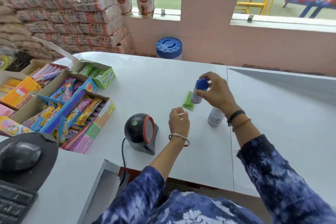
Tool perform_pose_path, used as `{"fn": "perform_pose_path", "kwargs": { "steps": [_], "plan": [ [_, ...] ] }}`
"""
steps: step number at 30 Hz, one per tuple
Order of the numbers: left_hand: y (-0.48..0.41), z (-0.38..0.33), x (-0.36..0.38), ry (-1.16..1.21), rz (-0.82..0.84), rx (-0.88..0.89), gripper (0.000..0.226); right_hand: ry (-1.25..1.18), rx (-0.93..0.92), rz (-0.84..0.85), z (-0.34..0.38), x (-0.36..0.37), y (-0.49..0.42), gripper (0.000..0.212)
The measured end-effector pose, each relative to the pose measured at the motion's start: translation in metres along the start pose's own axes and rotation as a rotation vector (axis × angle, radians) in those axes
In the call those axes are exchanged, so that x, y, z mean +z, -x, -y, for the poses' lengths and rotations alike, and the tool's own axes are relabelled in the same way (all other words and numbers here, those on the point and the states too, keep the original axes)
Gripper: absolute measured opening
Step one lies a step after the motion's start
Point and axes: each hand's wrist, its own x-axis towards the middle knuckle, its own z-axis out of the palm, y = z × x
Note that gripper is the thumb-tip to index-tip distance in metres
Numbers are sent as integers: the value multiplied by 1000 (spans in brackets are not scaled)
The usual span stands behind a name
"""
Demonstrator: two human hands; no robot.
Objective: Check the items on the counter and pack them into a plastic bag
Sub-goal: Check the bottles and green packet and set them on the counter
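A spray can with a blue cap stands upright on the white counter, and my right hand is closed around its top. Just left of the can lies a flat green packet. A second white bottle stands closer to me, partly hidden under my right wrist. My left hand hovers over the counter between the packet and the barcode scanner, fingers loosely curled with nothing in them. No plastic bag is in view.
Open boxes of sweets and gum crowd the counter's left side. A mouse on a dark pad and a keyboard sit at the lower left. A blue-lidded jar stands behind the counter, with stacked sacks beyond.
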Motion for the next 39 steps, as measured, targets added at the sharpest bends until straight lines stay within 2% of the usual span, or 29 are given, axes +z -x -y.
{"fn": "perform_pose_path", "kwargs": {
  "steps": [3, 6, 10, 14, 16, 18, 20, 22, 24, 26, 28, 34, 37, 39],
  "plan": [
    [-37, -5, 14, -378, 1, 210, 28, 79, 120, 53, -32, -18, -27, 33],
    [-69, -15, 30, -682, 46, 255, 33, 129, 189, 153, -60, -18, -40, 31],
    [-103, -24, 58, -989, 160, 193, 39, 179, 224, 217, -85, -10, -49, 33],
    [-111, -32, 71, -1049, 211, 35, 51, 174, 207, 245, -91, -6, -50, 37],
    [-111, -31, 69, -945, 202, -28, 44, 170, 198, 246, -89, -7, -47, 47],
    [-108, -27, 62, -693, 137, -28, 30, 94, 161, 131, -79, -11, -42, 49],
    [-96, -24, 50, -295, 60, -37, 16, -43, 111, -42, -59, -17, -30, 36],
    [-74, -26, 40, 159, 37, -123, 12, -124, 102, -133, -39, -16, -14, 24],
    [-48, -29, 26, 436, 63, -127, 11, -104, 141, -129, -25, -5, 9, 26],
    [-21, -35, 17, 605, 111, -92, 12, -75, 219, -70, -19, 8, 29, 38],
    [4, -42, 10, 703, 133, -70, 13, -126, 258, -67, -16, 13, 41, 40],
    [51, -60, 6, 838, 170, -31, 13, -642, 278, -48, 4, -19, 59, 3],
    [59, -56, 4, 834, 167, -28, 13, -746, 274, -72, 7, -24, 70, 8],
    [59, -45, 0, 838, 125, -75, 10, -750, 307, -43, 7, -18, 78, 4]
  ]
}}
